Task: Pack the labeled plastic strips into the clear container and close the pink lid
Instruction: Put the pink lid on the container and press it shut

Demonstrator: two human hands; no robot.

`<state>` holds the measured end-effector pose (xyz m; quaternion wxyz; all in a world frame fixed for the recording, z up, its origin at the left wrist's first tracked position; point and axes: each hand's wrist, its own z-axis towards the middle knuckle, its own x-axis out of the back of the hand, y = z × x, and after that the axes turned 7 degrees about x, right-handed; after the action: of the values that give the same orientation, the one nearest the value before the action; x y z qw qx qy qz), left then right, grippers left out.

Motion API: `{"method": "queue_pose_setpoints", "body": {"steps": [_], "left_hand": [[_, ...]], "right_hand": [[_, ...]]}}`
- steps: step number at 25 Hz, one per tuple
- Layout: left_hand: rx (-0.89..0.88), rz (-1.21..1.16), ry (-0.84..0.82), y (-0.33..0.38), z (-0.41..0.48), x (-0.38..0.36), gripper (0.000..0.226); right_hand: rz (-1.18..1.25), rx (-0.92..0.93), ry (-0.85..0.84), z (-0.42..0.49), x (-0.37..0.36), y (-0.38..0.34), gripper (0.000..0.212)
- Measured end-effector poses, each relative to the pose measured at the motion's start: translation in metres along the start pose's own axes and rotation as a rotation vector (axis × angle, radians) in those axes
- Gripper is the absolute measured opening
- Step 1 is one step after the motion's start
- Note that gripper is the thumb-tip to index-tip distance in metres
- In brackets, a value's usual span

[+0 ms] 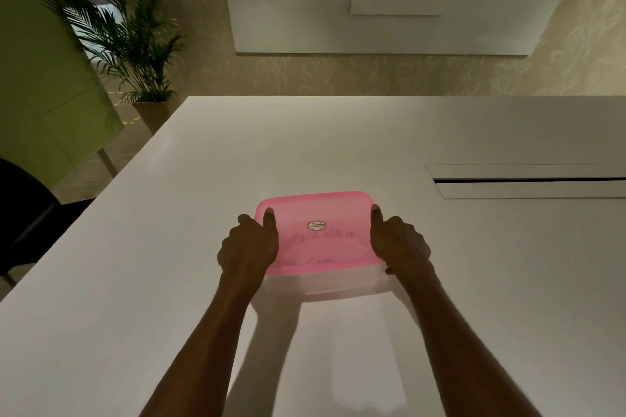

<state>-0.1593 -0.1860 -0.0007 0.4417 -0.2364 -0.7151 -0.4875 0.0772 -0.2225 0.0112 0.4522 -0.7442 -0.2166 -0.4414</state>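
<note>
Two bare forearms reach forward over a white counter to a clear container that sits near its middle, with a pink lid on top. The left hand grips the container's left end and the right hand its right end, each thumb lying flat on the lid near an edge while the other fingers curl down around the side; faint writing and a small oval sticker show on the lid. Farther off, a long slot is cut into the counter at right, and a potted palm stands beyond the counter's far left corner.
</note>
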Motion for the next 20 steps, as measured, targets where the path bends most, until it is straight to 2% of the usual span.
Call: {"method": "queue_pose_setpoints", "body": {"steps": [3,6,11,15,18,20], "left_hand": [[0.000,-0.010,0.016,-0.001,-0.004,-0.001,0.073],[0.011,-0.035,0.049,-0.008,-0.004,-0.002,0.075],[0.082,-0.214,-0.014,-0.021,0.008,-0.003,0.087],[0.097,-0.256,-0.036,-0.022,0.006,-0.002,0.084],[0.103,-0.232,-0.093,-0.020,0.007,0.003,0.077],[0.091,-0.174,-0.147,-0.020,0.011,0.007,0.076]], "right_hand": [[0.033,-0.016,0.086,-0.006,-0.005,-0.003,0.078],[0.063,0.079,0.086,-0.014,-0.018,-0.003,0.062],[0.276,0.028,0.139,-0.012,-0.035,0.000,0.061],[0.382,0.030,0.217,-0.018,-0.034,-0.001,0.059],[0.384,-0.017,0.131,-0.018,-0.030,-0.001,0.061],[0.291,-0.035,0.047,-0.013,-0.021,0.003,0.069]]}}
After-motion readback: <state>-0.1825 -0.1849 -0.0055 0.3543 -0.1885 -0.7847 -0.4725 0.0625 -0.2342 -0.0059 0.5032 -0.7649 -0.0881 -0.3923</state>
